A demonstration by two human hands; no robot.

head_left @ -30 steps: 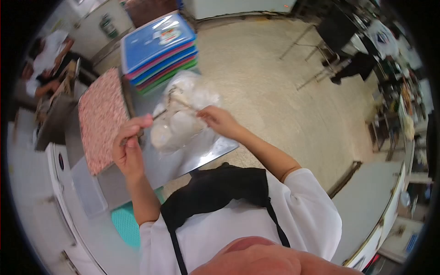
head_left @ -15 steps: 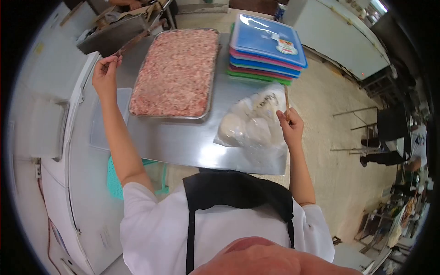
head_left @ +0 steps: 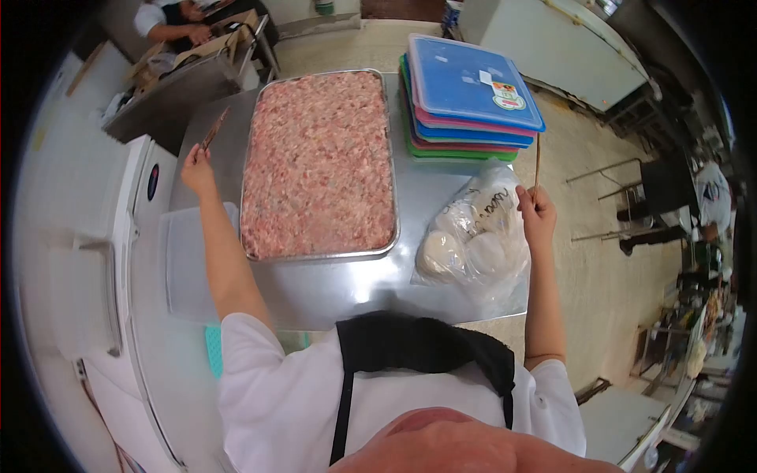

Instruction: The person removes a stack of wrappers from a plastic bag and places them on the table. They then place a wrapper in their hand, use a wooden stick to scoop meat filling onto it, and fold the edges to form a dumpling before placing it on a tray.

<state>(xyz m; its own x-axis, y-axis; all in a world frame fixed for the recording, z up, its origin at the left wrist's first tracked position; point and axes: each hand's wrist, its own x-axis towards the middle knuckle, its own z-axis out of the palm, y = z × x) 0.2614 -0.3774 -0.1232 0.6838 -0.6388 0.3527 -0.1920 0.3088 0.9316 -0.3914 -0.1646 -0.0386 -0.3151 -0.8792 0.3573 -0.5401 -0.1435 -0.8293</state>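
My left hand (head_left: 198,169) is closed round the lower end of a thin brown strip (head_left: 215,130), left of the large metal tray (head_left: 396,229). Ground pinkish meat (head_left: 319,162) fills that tray. At the right table edge my right hand (head_left: 538,211) pinches a thin brown stick (head_left: 538,162) that points upward. Beside this hand lies a clear plastic bag (head_left: 505,252) with pale round balls (head_left: 443,254) inside and dark writing on it.
Stacked containers with blue, pink and green lids (head_left: 473,83) stand at the table's back right. A clear lid (head_left: 201,260) lies at left beside the white freezer (head_left: 158,315). Another person (head_left: 177,24) works at the back left. A person in dark trousers (head_left: 662,235) is far right.
The view has shifted, so the tray, bag and containers appear lower and further right. Both hands still hold their thin pieces, and the other person at the back left shows more.
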